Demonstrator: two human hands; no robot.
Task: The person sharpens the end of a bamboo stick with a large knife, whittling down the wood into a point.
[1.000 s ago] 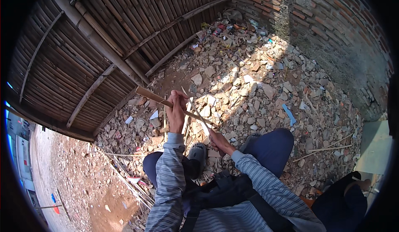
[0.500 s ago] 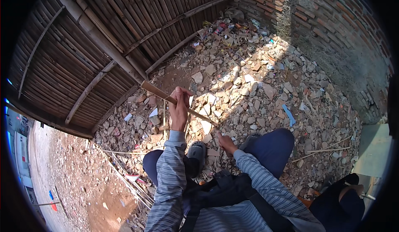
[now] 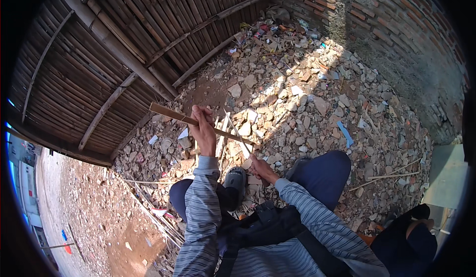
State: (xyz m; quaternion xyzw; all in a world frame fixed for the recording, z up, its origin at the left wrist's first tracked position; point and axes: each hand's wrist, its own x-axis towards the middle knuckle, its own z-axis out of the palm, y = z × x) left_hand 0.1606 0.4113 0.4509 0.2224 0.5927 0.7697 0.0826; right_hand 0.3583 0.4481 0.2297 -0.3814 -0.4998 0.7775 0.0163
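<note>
My left hand (image 3: 204, 130) is closed round the middle of a brown bamboo strip (image 3: 171, 113). The strip runs from the upper left down toward my right hand, its wider end pointing left. In my right hand (image 3: 264, 171), whose fingers are wrapped tight, is a thin, pointed tool that looks like a knife (image 3: 237, 131). Its narrow length slants up and left, crossing the strip near the strip's right end. Whether the two touch there, I cannot tell. The knife's handle is hidden in my fist.
Broken stones and rubble (image 3: 297, 128) cover the ground. A bamboo wall (image 3: 99, 78) rises at left, a brick wall (image 3: 386, 29) at right. Pale bamboo sticks (image 3: 153, 220) lie left of my shoe (image 3: 235, 183). Part of another person (image 3: 404, 237) shows at lower right.
My left hand and the bamboo strip have shifted left, the strip lying flatter. My right hand has moved slightly up and left, and the knife now shows clearly across the strip.
</note>
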